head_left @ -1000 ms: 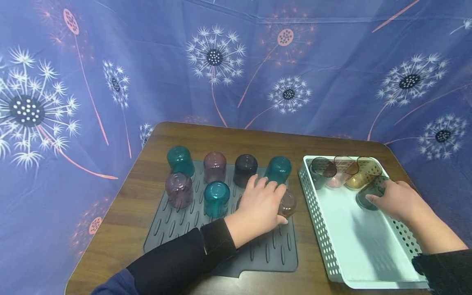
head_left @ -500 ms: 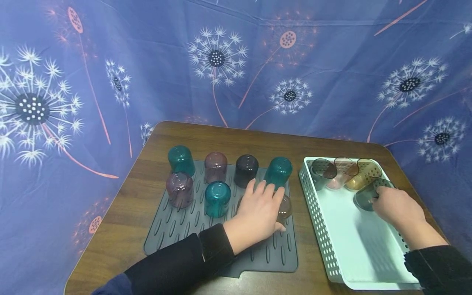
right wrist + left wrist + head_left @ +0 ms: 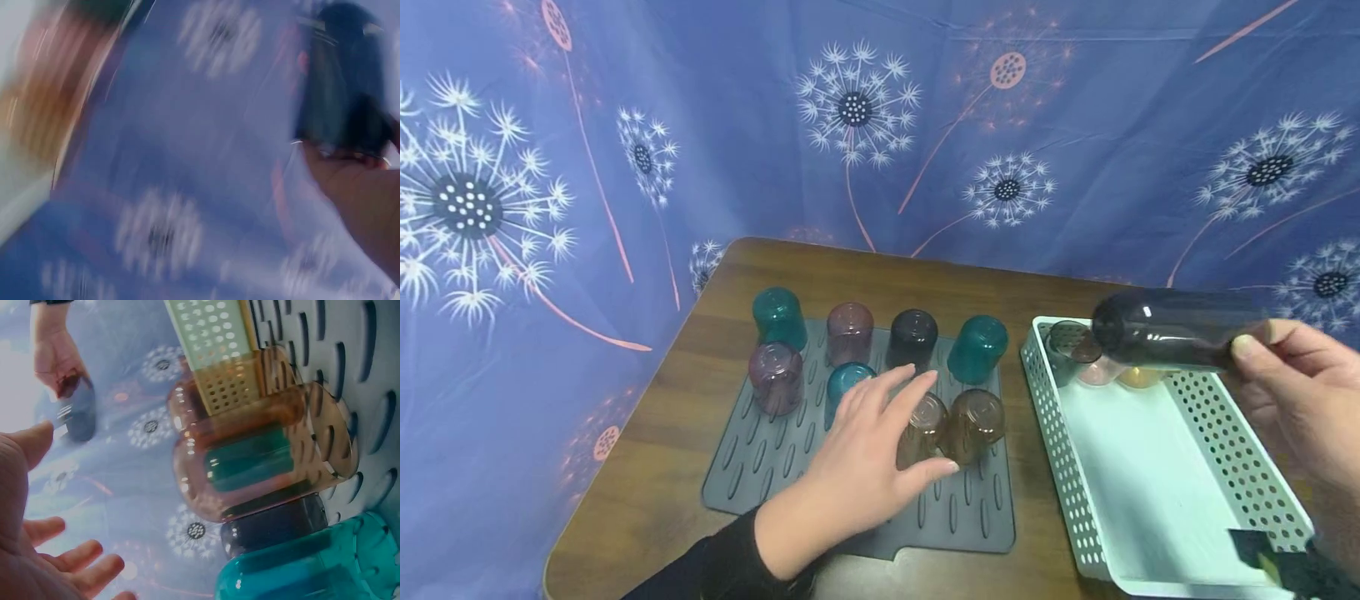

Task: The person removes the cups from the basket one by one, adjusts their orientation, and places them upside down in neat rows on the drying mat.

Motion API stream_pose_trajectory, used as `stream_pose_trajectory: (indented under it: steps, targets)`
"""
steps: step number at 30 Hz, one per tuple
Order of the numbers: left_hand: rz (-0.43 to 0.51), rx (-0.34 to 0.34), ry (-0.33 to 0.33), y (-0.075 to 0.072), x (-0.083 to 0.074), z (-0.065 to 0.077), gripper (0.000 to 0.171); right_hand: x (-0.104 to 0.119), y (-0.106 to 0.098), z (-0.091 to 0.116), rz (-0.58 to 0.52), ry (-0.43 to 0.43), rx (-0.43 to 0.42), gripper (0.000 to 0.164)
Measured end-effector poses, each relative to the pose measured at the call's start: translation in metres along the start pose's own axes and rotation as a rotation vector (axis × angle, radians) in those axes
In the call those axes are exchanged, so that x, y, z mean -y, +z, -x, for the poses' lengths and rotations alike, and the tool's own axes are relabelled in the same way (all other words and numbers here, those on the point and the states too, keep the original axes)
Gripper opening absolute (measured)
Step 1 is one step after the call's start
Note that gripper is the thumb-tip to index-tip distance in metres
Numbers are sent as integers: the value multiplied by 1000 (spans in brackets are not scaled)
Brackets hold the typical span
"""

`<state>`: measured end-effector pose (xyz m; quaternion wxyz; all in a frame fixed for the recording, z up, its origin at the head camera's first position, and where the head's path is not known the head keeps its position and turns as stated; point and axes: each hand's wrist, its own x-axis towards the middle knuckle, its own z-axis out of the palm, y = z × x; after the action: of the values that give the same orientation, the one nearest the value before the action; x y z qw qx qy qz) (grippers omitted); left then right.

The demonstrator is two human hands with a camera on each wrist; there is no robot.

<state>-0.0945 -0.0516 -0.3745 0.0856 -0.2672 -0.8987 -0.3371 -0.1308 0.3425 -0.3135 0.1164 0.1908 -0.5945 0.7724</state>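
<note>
**Dark grey cup held on its side over the basket**

Dark grey cup [image 3: 1165, 337]: I am seeing it lying sideways in the air, its closed base pointing away from the right hand [image 3: 1303, 392] toward the mat side. The right hand is pinching it at the rim end, thumb on the near side and fingers curling behind. The cup is hanging above the far end of the pale green basket [image 3: 1150, 500], which is sitting below and just inward of this hand. In the right wrist view everything is smearing with motion blur; I am only making out the dark cup [image 3: 340, 81] against the fingers.

Beneath the held cup, at the basket's far wall, a smoky cup [image 3: 1067, 343], a pink one [image 3: 1096, 372] and an amber one [image 3: 1138, 377] are resting tilted together.

The left hand [image 3: 861, 462] is hovering over the grey ribbed mat [image 3: 775, 454], fingers spread and fairly straight, gripping nothing. Just beyond its thumb two brown cups [image 3: 951, 427] are standing upside down side by side; I cannot tell whether the thumb is touching the nearer one. Past its fingertips a teal cup [image 3: 844, 383] is partly hidden. Further out, more inverted cups are standing in rows on the mat. The left wrist view is showing the open palm [image 3: 37, 550] apart from the brown cups [image 3: 262, 444].
</note>
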Motion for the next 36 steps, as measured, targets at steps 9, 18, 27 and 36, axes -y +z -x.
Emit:
stream_pose_trajectory:
  steps: [9, 18, 27, 36]
  targets:
    - [171, -232, 295, -2, -2, 35, 97, -84, 131, 63, -588, 425, 429, 50]
    - [101, -254, 152, -13, 14, 71, 68, -105, 154, 84, -232, 761, 363, 27]
    - [-171, -202, -159, -50, 61, 95, 80, -68, 96, 64, 90, 523, 306, 43]
    - [-167, -45, -386, -48, 91, 99, 79, -37, 15, -31, 1343, 536, 310, 57]
